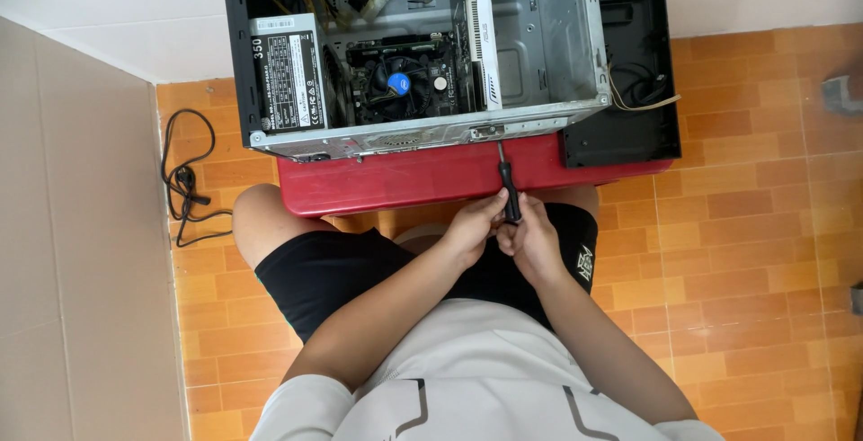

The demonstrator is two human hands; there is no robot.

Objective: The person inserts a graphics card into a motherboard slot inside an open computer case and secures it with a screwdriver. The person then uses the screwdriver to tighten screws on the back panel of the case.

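An open desktop computer case [422, 131] lies on its side on a red stool [404, 180], showing a power supply [288, 72], a cooler fan [400, 83] and a white graphics card [485, 36]. A black-handled screwdriver [509, 191] points up at the case's rear edge near a bracket. My left hand [469, 225] and my right hand [530, 239] are both wrapped around its handle, just in front of the stool.
The black side panel [629, 90] lies at the right of the case. A black power cable [184, 180] coils on the orange tiled floor at left. A beige board [72, 252] stands along the left. My knees flank the stool.
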